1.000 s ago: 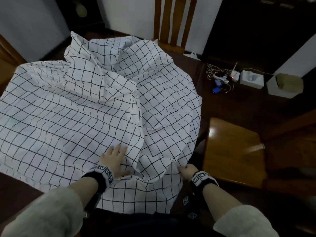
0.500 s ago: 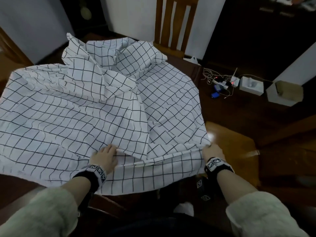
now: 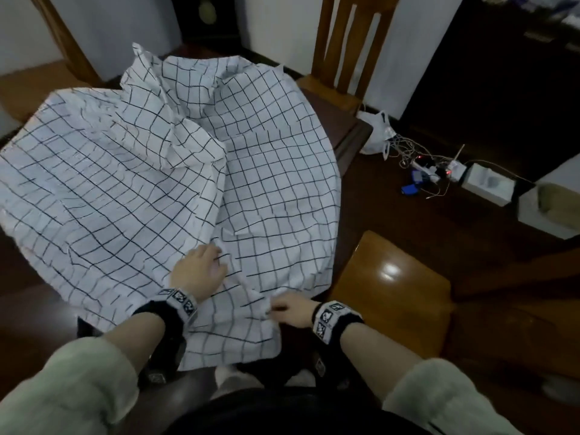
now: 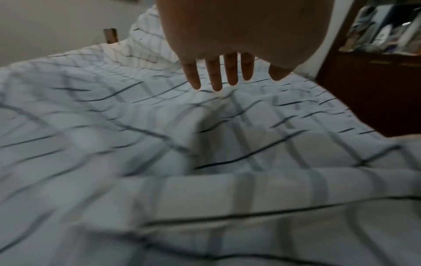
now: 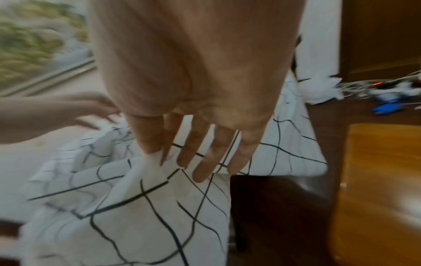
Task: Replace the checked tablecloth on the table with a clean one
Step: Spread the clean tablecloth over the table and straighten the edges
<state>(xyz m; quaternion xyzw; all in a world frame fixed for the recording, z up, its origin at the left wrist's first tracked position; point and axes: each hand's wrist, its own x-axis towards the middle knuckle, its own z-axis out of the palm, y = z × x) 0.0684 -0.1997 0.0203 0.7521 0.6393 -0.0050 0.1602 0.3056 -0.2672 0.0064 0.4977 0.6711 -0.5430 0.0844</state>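
Observation:
The white tablecloth point(image 3: 131, 199) with thin black checks lies crumpled and folded over itself on the dark wooden table point(image 3: 348, 130). My left hand point(image 3: 204, 265) rests flat on the cloth near the table's front, fingers straight point(image 4: 218, 79). Just to its right, my right hand point(image 3: 276, 307) pinches a fold of the cloth's near edge between thumb and forefinger point(image 5: 159, 154), while its other fingers stay straight. Part of the cloth point(image 5: 141, 207) hangs over the table's front edge. No other tablecloth is in view.
A wooden chair seat point(image 3: 392, 293) stands close on the right and another chair point(image 3: 342, 48) at the table's far side. On the floor to the right lie a plastic bag point(image 3: 376, 133), a power strip with tangled cables point(image 3: 430, 167) and white boxes point(image 3: 489, 186).
My right hand has come back left from the table's right corner, bringing the cloth edge towards my left hand. The left hand has slid forward and right over the cloth.

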